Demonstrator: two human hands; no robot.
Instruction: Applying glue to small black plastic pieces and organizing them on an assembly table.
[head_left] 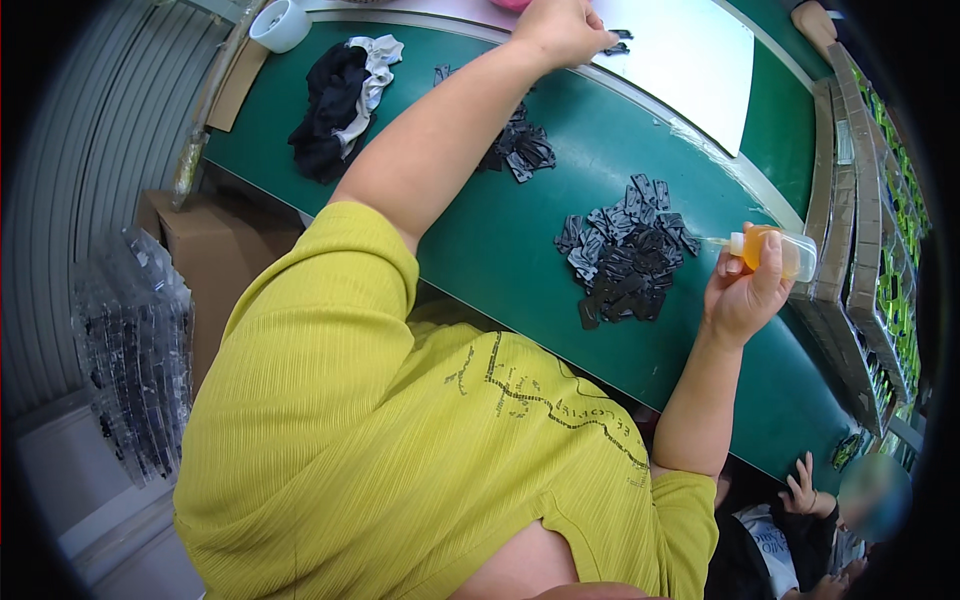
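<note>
The step in hand looks like work on small dark flat pieces with a squeeze bottle kept ready, though that is a judgement from how the hands stand. The right hand (742, 295) grips the bottle (797, 256), which is clear with amber liquid and a white cap, lying nearly on its side with its thin nozzle pointing left, near the edge of the larger pile of black pieces (630, 255) on the green table (480, 240). The left hand (560, 32) reaches to the white board (700, 65), its fingers bent beside a few small dark pieces (620, 42); the view is too small there to tell whether it pinches one or only touches it. A smaller pile (525, 150) lies on the table, partly hidden by the left forearm. From here, the next move seems to call for fine fingertip control on the left and a light squeeze on the right, so the bottle does not drip. As for writing, the yellow shirt (300, 400) bears dark printed lettering, bent in its folds, and a person's white shirt (770, 550) at lower right shows dark letters too; no label or brand can be made out on the bottle.
</note>
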